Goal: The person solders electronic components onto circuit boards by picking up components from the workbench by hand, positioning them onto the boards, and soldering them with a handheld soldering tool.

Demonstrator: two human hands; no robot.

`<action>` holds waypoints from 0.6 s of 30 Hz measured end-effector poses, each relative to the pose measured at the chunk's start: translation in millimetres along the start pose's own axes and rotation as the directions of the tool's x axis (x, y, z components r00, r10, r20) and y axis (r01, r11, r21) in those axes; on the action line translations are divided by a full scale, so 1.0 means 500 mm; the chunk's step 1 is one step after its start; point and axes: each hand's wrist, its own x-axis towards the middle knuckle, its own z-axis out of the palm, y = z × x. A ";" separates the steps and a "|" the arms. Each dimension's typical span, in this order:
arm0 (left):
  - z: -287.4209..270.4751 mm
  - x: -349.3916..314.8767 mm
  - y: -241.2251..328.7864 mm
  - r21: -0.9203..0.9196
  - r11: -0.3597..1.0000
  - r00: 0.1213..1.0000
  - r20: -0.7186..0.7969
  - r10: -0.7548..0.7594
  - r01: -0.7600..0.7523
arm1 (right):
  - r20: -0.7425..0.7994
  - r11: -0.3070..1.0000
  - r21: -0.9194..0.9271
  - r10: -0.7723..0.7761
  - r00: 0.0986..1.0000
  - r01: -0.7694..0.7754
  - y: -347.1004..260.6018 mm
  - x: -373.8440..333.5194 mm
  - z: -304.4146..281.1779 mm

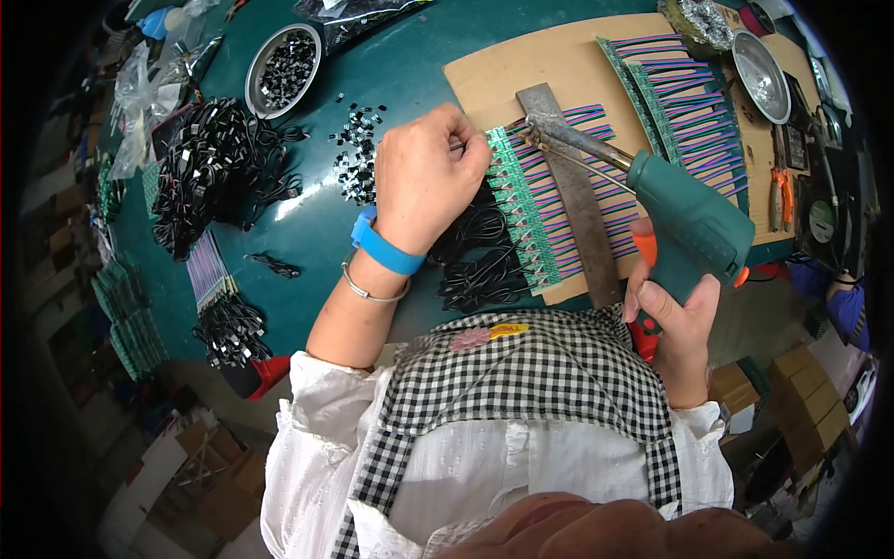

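Head view: soldering gun (697, 224) at a circuit board strip (523, 219)

Nearest, the right hand (675, 312) wraps the gun's grip, its tip near the strip's upper end. Black cables (480, 279) lie beside the strip's left edge. Above them, the left hand (428, 172) pinches what looks like a cable end (455, 146). A metal bar (587, 205) crosses the strip's coloured wires (549, 200), over cardboard (507, 70). Work looks partway: coloured wires line this strip; how many cables are joined, I cannot tell. Farther right, two more wired strips (652, 114) show no black cables and seem left to do.

Bar (579, 216) over wires (543, 177) on cardboard (503, 82), cable heap (207, 172) to the left.
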 end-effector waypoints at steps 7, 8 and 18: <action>-0.018 0.008 -0.005 -0.042 0.999 0.993 0.110 0.030 -0.026 | 0.054 1.000 -0.002 0.003 0.999 -0.003 0.010 -0.002 -0.011; -0.019 0.009 -0.005 -0.030 0.999 0.993 0.117 0.034 -0.031 | 0.064 1.000 -0.005 0.023 0.998 -0.023 0.012 -0.002 -0.013; -0.016 0.009 -0.004 0.003 0.999 0.992 0.120 0.037 -0.037 | 0.177 0.997 0.074 -0.030 0.984 0.017 0.029 0.004 -0.018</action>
